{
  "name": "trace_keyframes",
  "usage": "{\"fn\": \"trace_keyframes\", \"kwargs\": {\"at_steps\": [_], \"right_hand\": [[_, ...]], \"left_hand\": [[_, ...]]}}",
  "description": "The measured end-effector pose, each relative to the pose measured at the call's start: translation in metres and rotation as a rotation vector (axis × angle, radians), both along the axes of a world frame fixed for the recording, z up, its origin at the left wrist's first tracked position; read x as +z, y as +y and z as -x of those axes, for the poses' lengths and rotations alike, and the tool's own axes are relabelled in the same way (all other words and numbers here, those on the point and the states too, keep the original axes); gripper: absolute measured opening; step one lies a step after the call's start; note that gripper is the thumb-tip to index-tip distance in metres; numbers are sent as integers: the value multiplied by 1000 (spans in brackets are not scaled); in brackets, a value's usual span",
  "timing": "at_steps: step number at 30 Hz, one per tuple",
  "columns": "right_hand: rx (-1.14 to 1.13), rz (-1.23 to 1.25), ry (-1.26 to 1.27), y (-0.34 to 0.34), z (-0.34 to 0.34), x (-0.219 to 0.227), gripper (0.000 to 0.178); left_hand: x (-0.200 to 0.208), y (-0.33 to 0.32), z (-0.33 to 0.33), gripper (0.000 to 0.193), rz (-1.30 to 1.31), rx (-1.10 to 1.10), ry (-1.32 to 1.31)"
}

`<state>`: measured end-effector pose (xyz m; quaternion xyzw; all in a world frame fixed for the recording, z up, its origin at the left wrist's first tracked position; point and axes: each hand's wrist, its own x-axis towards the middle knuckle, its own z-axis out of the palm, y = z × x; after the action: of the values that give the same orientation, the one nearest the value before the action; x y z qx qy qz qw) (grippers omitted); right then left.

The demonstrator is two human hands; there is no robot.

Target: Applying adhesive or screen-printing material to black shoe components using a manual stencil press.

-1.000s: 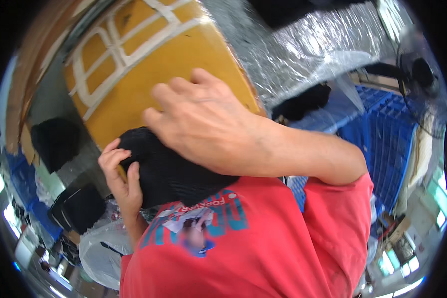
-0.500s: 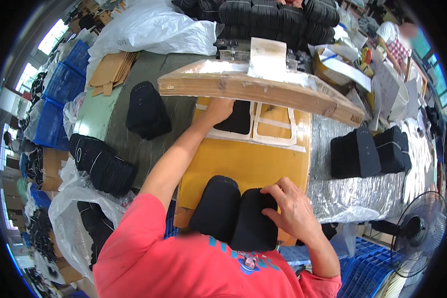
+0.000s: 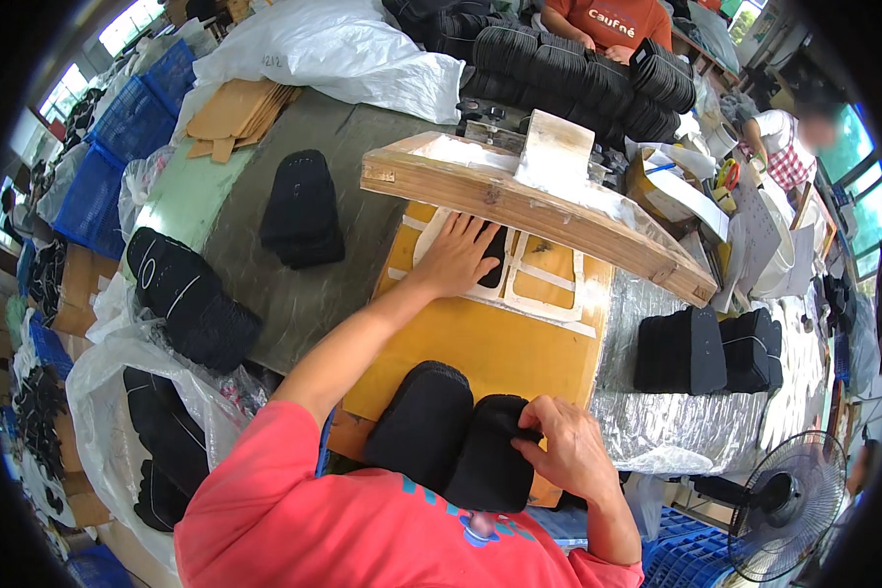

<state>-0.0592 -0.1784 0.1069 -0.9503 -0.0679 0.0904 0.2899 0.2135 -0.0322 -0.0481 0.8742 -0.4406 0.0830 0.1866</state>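
My left hand lies flat with its fingers spread. It presses on a black fabric piece inside the left one of two white outlined frames on a yellow board. A screen with a wooden frame is tilted up over the board's far part. Close to my body, two stacks of black fabric pieces stand side by side, a left stack and a right stack. My right hand pinches the edge of the top piece on the right stack between thumb and fingers.
More black stacks stand at left and right. A clear plastic bag holds black pieces at lower left. A fan stands at lower right. Across the table, people work behind rows of black bundles.
My left hand has come out from under the screen frame and now lies spread on the piece. My right hand keeps to the right stack's edge. The view has shifted slightly.
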Motion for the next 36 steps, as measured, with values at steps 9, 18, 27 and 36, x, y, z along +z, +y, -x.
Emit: {"fn": "trace_keyframes", "kwargs": {"at_steps": [9, 18, 27, 36], "right_hand": [[-438, -804, -23, -48, -33, -9, 24], [-365, -46, -677, -155, -202, -151, 28], [-325, 18, -470, -91, -195, -153, 48], [-306, 278, -511, -70, -183, -146, 65]], "left_hand": [[2, -12, -14, 66, 54, -118, 40], [13, -28, -2, 67, 18, -59, -18], [6, -13, -14, 50, 84, -22, 153], [13, -17, 1, 55, 119, 1, 127]]}}
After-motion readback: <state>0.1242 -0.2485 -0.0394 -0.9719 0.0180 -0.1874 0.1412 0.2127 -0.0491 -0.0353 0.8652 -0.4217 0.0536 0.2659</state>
